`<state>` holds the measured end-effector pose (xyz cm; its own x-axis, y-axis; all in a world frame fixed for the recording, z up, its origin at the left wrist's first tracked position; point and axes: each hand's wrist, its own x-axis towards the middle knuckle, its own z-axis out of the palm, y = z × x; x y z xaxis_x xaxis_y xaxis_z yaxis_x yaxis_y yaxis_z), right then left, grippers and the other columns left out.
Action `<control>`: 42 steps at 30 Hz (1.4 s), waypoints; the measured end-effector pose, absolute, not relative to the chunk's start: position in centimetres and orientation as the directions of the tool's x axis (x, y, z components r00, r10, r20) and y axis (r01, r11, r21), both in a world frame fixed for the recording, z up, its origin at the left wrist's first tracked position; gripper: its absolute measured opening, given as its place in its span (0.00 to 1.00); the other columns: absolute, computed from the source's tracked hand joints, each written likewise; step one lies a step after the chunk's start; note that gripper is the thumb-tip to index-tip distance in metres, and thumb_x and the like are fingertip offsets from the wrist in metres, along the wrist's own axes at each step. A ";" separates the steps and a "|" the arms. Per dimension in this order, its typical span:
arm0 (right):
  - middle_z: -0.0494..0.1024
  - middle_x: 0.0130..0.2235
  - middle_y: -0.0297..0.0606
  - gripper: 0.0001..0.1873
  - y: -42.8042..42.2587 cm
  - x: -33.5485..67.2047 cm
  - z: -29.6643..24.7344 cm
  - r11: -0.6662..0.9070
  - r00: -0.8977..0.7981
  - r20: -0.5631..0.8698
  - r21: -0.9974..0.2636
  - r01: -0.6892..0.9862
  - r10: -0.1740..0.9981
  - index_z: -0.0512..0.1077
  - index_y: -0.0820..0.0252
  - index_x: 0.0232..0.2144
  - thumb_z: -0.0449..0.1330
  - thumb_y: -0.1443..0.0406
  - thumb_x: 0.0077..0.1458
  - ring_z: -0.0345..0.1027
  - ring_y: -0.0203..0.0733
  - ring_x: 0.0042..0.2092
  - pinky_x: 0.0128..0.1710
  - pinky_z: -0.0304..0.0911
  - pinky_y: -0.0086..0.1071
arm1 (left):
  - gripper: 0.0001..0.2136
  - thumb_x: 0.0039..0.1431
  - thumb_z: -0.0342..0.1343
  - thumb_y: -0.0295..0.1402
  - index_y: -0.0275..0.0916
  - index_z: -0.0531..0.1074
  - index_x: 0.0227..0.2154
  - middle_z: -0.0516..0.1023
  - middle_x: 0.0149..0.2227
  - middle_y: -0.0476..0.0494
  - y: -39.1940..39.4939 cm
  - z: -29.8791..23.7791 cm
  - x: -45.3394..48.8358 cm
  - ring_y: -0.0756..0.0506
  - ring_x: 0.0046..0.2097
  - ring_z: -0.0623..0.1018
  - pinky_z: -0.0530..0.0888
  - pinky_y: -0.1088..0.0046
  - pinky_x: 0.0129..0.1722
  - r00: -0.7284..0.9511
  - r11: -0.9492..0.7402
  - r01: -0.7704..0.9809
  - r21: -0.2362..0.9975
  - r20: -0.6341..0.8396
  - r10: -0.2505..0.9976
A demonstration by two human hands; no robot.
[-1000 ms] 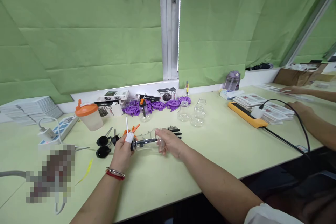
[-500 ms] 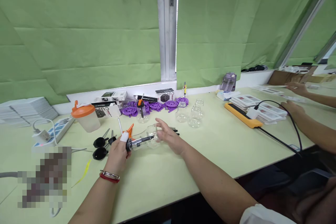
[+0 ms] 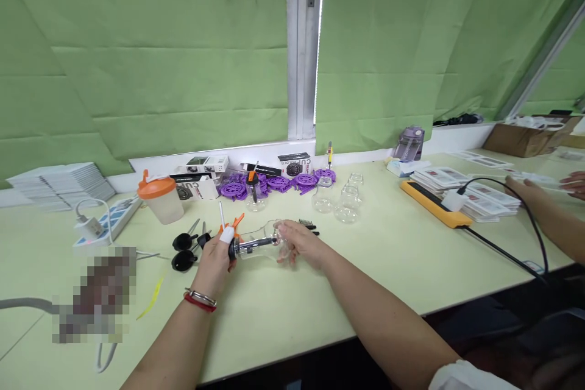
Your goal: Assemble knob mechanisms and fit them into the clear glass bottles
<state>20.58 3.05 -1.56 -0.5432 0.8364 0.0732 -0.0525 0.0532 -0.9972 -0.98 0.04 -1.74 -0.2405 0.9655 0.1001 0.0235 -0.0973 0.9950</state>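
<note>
My left hand point(image 3: 216, 256) is closed around the black top of a clear bottle point(image 3: 262, 248), which lies sideways over the table with a dark rod inside it. A white wrap covers one of its fingertips. At the bottle's wide, rounded end my right hand point(image 3: 302, 244) has its fingers curled around the clear wall. Just beyond my left hand are an orange piece point(image 3: 237, 223) and a thin white stick point(image 3: 222, 213). Black round cups with stems point(image 3: 183, 260) lie to the left. Behind my right hand sits a small black spiral brush point(image 3: 307, 223), partly hidden.
Several clear bottles point(image 3: 346, 212) and one with an orange-black top point(image 3: 254, 195) stand farther back, near purple round parts point(image 3: 278, 183). An orange-lidded cup point(image 3: 164, 201) and a white power strip point(image 3: 109, 222) are left; a yellow power strip point(image 3: 434, 204) and a co-worker's hands point(image 3: 525, 192) are right.
My right hand has closed its spread fingers around the bottle's rounded end. My left hand keeps its hold on the black top. The whole view has shifted slightly.
</note>
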 end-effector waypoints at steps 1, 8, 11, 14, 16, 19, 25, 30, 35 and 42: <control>0.65 0.51 0.46 0.34 2.9 20.7 -1.4 0.132 -0.564 0.140 -0.990 -0.055 0.814 0.59 0.52 0.55 0.59 0.48 0.49 0.68 0.44 0.42 0.30 0.65 0.33 | 0.16 0.52 0.52 0.46 0.39 0.62 0.19 0.60 0.15 0.55 0.0 -1.6 -1.0 0.55 0.14 0.59 0.55 0.78 0.12 -0.238 -0.076 -0.012 0.997 0.071 0.969; 0.64 0.52 0.45 0.31 2.8 20.9 -1.1 0.103 -0.527 0.138 -0.990 -0.096 0.839 0.57 0.48 0.56 0.55 0.48 0.53 0.67 0.45 0.45 0.34 0.67 0.36 | 0.17 0.51 0.52 0.46 0.38 0.64 0.19 0.60 0.15 0.54 0.0 -1.4 -0.8 0.54 0.14 0.59 0.56 0.78 0.12 -0.250 -0.071 0.027 0.997 0.076 0.965; 0.67 0.46 0.44 0.31 2.7 20.7 -1.2 0.054 -0.551 0.022 -0.998 0.042 0.834 0.59 0.51 0.53 0.56 0.46 0.50 0.70 0.42 0.35 0.26 0.66 0.34 | 0.18 0.52 0.51 0.48 0.37 0.66 0.21 0.61 0.16 0.53 0.0 -1.6 -0.8 0.54 0.15 0.61 0.56 0.78 0.13 -0.209 -0.093 0.082 0.992 0.108 0.972; 0.62 0.55 0.42 0.35 2.2 20.8 -0.7 0.460 -0.537 0.358 -0.886 0.064 0.764 0.63 0.49 0.51 0.68 0.56 0.40 0.63 0.47 0.51 0.44 0.64 0.40 | 0.19 0.53 0.50 0.49 0.38 0.66 0.20 0.60 0.15 0.53 0.1 -1.9 -1.1 0.54 0.15 0.60 0.55 0.78 0.12 -0.210 -0.047 0.005 0.999 0.047 0.977; 0.57 0.59 0.41 0.39 1.9 20.8 -0.5 0.608 -0.521 0.496 -0.792 0.057 0.695 0.62 0.48 0.53 0.70 0.59 0.37 0.53 0.50 0.59 0.53 0.56 0.42 | 0.19 0.54 0.50 0.50 0.38 0.65 0.20 0.60 0.14 0.53 0.2 -1.9 -1.2 0.54 0.14 0.60 0.55 0.78 0.12 -0.215 -0.013 -0.051 0.999 0.002 0.977; 0.56 0.58 0.45 0.42 2.0 20.3 -1.0 0.414 -0.490 0.356 -0.910 0.012 0.796 0.52 0.48 0.58 0.65 0.52 0.44 0.57 0.49 0.56 0.47 0.62 0.41 | 0.20 0.54 0.50 0.50 0.38 0.64 0.19 0.60 0.15 0.53 0.2 -1.8 -1.2 0.54 0.14 0.60 0.56 0.78 0.12 -0.211 -0.059 -0.047 0.997 0.048 0.976; 0.64 0.51 0.45 0.34 2.2 20.3 -1.2 0.304 -0.559 0.211 -0.950 0.077 0.802 0.56 0.51 0.55 0.62 0.53 0.48 0.67 0.45 0.43 0.37 0.67 0.39 | 0.20 0.54 0.50 0.50 0.37 0.66 0.20 0.62 0.15 0.53 0.0 -1.5 -1.1 0.55 0.14 0.60 0.55 0.79 0.12 -0.177 -0.048 -0.001 0.999 0.047 0.983; 0.59 0.59 0.41 0.37 1.5 20.5 -0.2 0.759 -0.580 0.563 -0.632 0.157 0.589 0.58 0.49 0.55 0.63 0.71 0.42 0.52 0.48 0.60 0.57 0.53 0.46 | 0.16 0.50 0.54 0.46 0.39 0.65 0.19 0.61 0.13 0.54 0.3 -1.6 -1.8 0.54 0.12 0.59 0.55 0.78 0.11 -0.186 0.158 -0.139 0.978 -0.182 0.966; 0.56 0.61 0.40 0.36 1.3 19.8 -0.6 0.872 -0.624 0.639 -0.464 0.155 0.450 0.56 0.49 0.59 0.55 0.76 0.49 0.42 0.46 0.65 0.62 0.43 0.49 | 0.17 0.48 0.55 0.47 0.39 0.64 0.18 0.60 0.12 0.55 0.4 -1.5 -2.2 0.54 0.11 0.57 0.55 0.78 0.10 -0.191 0.212 -0.231 0.950 -0.258 0.947; 0.48 0.62 0.50 0.44 1.7 19.4 -1.6 0.307 -0.458 0.253 -0.951 0.046 0.852 0.42 0.48 0.62 0.60 0.51 0.50 0.57 0.51 0.57 0.45 0.66 0.44 | 0.18 0.52 0.51 0.48 0.38 0.65 0.18 0.61 0.14 0.53 0.2 -1.3 -1.9 0.54 0.14 0.60 0.56 0.78 0.11 -0.215 -0.034 -0.037 0.999 0.025 0.976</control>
<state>19.39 1.69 -1.57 -0.4584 0.8520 0.2531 0.0460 0.3071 -0.9505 -1.93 0.20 -1.28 -0.2149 0.9763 0.0252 -0.0372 -0.0340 0.9987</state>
